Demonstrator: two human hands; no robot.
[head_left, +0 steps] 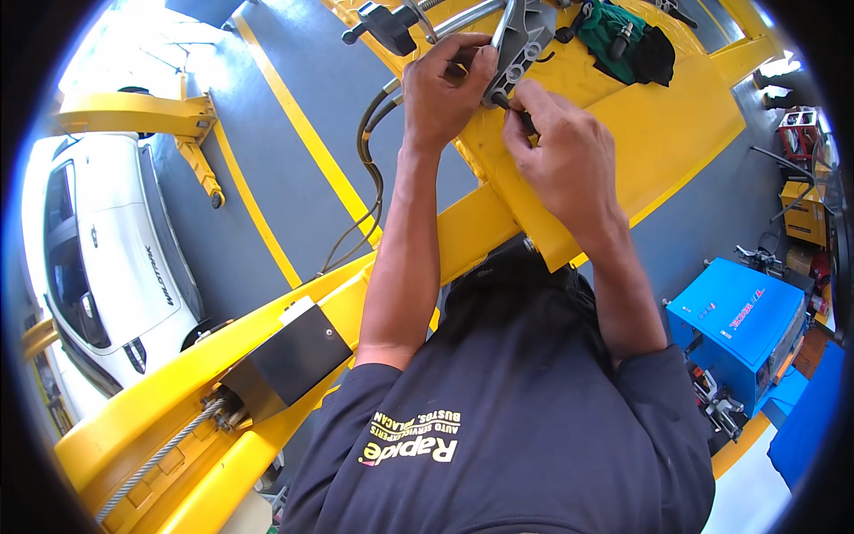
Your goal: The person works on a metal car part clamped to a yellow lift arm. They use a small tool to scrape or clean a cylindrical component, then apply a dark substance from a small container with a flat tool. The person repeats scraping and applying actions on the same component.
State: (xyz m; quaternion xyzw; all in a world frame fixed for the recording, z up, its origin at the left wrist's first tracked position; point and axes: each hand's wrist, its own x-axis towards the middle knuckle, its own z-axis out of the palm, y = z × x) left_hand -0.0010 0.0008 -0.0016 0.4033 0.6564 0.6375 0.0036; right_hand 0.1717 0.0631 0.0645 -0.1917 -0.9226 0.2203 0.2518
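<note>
A grey cast-metal bracket (pixel 536 43) with a row of round holes lies over the yellow metal plate (pixel 680 116) in front of me. My left hand (pixel 445 89) is closed at its left side, thumb and fingers pinching the metal edge. At the bracket's near end, my right hand (pixel 567 151) is closed around a small dark rod-like piece (pixel 527 117); its tip meets the bracket, and my fingers hide most of it. Beyond my left hand is a black knob (pixel 384 28) beside a threaded rod. A green and black cloth or glove (pixel 627 44) lies right of the bracket.
A yellow lift beam (pixel 213 356) with a steel cable (pixel 160 458) crosses the lower left. Dark hoses (pixel 366 151) hang beside my left forearm. Farther left stand a white car (pixel 111 240) and a yellow lift arm (pixel 133 114). A blue cabinet (pixel 738 307) stands at right.
</note>
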